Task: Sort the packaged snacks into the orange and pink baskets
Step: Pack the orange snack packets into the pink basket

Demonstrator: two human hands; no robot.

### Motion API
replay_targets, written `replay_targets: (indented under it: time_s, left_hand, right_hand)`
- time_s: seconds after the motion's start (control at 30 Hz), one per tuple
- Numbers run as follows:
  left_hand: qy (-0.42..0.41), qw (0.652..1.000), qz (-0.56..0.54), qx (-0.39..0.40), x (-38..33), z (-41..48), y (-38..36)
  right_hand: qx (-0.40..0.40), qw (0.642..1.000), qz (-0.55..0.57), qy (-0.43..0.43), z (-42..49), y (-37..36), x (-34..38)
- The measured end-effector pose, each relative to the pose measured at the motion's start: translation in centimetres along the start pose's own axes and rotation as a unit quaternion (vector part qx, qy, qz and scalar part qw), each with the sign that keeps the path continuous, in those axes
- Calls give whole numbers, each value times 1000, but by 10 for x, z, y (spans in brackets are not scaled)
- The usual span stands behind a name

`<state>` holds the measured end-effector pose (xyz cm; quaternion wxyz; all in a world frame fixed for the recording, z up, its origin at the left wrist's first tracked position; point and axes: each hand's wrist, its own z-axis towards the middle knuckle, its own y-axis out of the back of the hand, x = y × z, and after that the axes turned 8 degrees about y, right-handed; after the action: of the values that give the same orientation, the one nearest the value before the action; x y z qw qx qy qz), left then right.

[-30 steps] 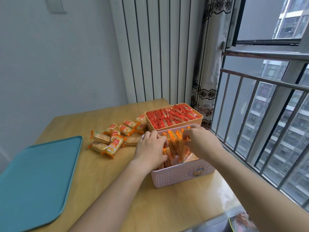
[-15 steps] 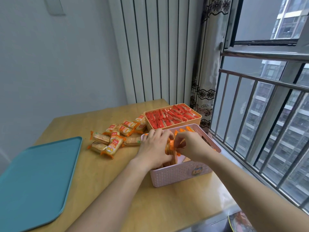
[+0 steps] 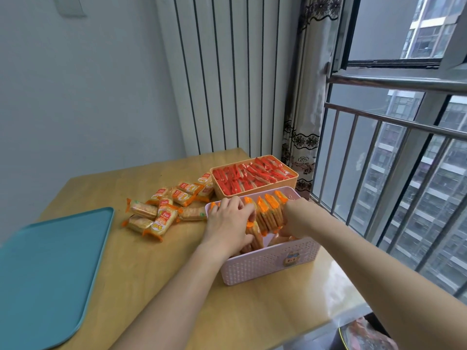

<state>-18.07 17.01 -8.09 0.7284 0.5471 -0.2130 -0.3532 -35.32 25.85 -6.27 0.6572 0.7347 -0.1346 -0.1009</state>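
Observation:
The pink basket (image 3: 267,265) stands near the table's right front and holds a row of upright orange-wrapped cracker packs (image 3: 269,210). Both my hands are inside it. My left hand (image 3: 228,222) presses against the row's left end and my right hand (image 3: 294,218) clasps the row's right end, squeezing the packs together. Behind it, the orange basket (image 3: 252,192) is full of red-wrapped snacks (image 3: 249,174). A loose pile of orange cracker packs (image 3: 164,210) lies on the table to the left of the baskets.
A teal tray (image 3: 48,269) lies flat at the table's left front. The wooden table (image 3: 156,274) ends close to the window railing (image 3: 379,173) on the right. A white radiator (image 3: 227,72) and a curtain stand behind.
My right hand has slid left to right along the row and now grips its right end. More upright packs show between my hands. My left hand stays at the left end.

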Motion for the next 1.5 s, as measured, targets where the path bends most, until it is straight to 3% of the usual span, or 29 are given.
replay_targets:
  time_s: [0.13, 0.4, 0.57, 0.8, 1.03, 1.17, 1.3, 1.4, 1.5]
  left_hand:
    - [0, 1000, -4, -1, 1, 0, -2]
    - [-1, 1000, 2, -6, 1, 2, -5]
    - [9, 1000, -18, 2, 2, 2, -5]
    - [14, 999, -37, 6, 3, 3, -7]
    - [21, 996, -82, 11, 2, 2, -2]
    - [-62, 998, -23, -18, -3, 0, 2]
    - [-77, 997, 10, -1, -6, 6, 3]
    - [-73, 997, 39, 2, -12, 12, 4]
    - [-64, 997, 51, -6, -19, 16, 2]
  right_hand:
    - [58, 998, 3, -37, 5, -3, 13]
    - [70, 997, 26, -34, 6, -3, 15]
    - [6, 997, 72, -14, -2, 9, 3]
    - [-103, 977, 180, -50, -6, 12, 12]
    - [-62, 914, 395, -64, -11, 9, 28]
    - [-29, 874, 479, -81, -20, 21, 23]
    - [-22, 893, 449, -38, -23, 28, 15]
    - [-88, 957, 275, 2, -23, 33, 1]
    - [9, 992, 118, 36, -32, 39, -6]
